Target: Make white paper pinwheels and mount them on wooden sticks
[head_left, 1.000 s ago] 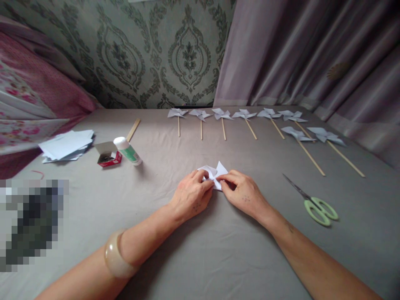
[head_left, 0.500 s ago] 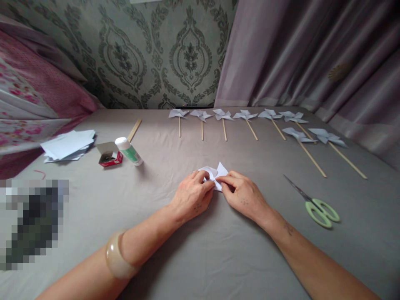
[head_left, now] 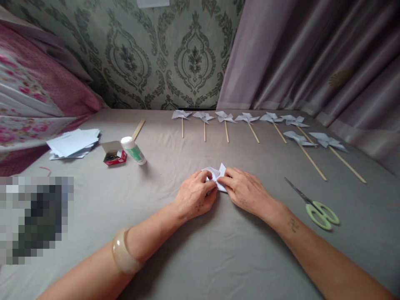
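Observation:
A white paper pinwheel, with no stick showing on it, lies on the cloth-covered table between my hands. My left hand is closed on its left side, fingertips near the centre. From the other side my right hand pinches the paper close to the middle. The fingers hide much of the folds. To the right of my right hand lie scissors with green handles, slightly spread.
Several finished paper pinwheels on sticks lie along the back and right. At left are a stack of white paper, a red box of small metal pieces, a glue stick and wooden sticks.
My right fingers have shifted slightly over the paper's upper right flap, which looks narrower now. The whole view has moved a little; the other things stay in place.

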Available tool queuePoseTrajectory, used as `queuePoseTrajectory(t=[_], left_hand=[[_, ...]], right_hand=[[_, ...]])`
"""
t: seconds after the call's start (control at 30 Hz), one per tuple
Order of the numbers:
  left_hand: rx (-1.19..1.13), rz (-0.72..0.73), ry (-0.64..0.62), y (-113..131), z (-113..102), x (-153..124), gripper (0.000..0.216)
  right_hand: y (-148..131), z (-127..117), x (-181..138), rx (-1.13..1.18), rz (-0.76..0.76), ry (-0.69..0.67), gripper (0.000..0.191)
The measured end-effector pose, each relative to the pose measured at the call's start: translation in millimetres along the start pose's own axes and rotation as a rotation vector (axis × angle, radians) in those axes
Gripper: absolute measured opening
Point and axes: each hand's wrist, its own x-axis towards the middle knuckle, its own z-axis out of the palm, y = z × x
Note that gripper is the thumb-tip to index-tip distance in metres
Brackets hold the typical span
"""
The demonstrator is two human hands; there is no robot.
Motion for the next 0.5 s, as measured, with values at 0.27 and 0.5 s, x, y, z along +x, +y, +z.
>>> queuePoseTrajectory(t=[0.27, 0.5], left_hand=[[-0.217, -0.245, 0.264, -8, 0, 3, 0.014], [-0.252, -0.348, 0.257, -10, -3, 5, 0.015]], right_hand=[[13, -6, 14, -0.021, -0.221, -0.072, 0.022], [12, -9, 16, 0.029, -0.229, -0.082, 0.023]])
